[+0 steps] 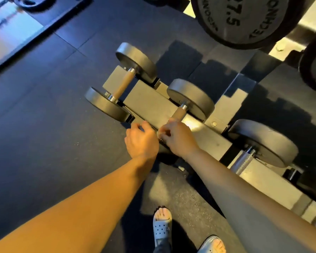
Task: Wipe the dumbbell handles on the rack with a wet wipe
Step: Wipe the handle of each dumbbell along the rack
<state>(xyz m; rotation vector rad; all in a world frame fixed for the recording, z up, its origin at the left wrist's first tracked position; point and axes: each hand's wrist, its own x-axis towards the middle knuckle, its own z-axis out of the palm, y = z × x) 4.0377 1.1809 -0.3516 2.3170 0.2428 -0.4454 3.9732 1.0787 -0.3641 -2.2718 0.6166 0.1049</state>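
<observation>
Three dumbbells lie across a low black rack (148,101). The left dumbbell has a brown handle (125,84), and so does the middle one (180,113). The right dumbbell has a knurled metal handle (243,159). My right hand (179,137) curls its fingers round the near end of the middle handle. A small pale patch (160,133) shows at its fingertips; whether it is the wipe is unclear. My left hand (141,139) sits just to the left with bent fingers, over the middle dumbbell's near head, which is mostly hidden. What it holds is hidden.
A large dumbbell head marked 27.5 (244,19) sits on an upper rack tier at the top right. Dark rubber floor (44,125) spreads to the left. My two feet in sandals (161,227) stand close to the rack's front. A mirror or window edge (11,30) runs at the top left.
</observation>
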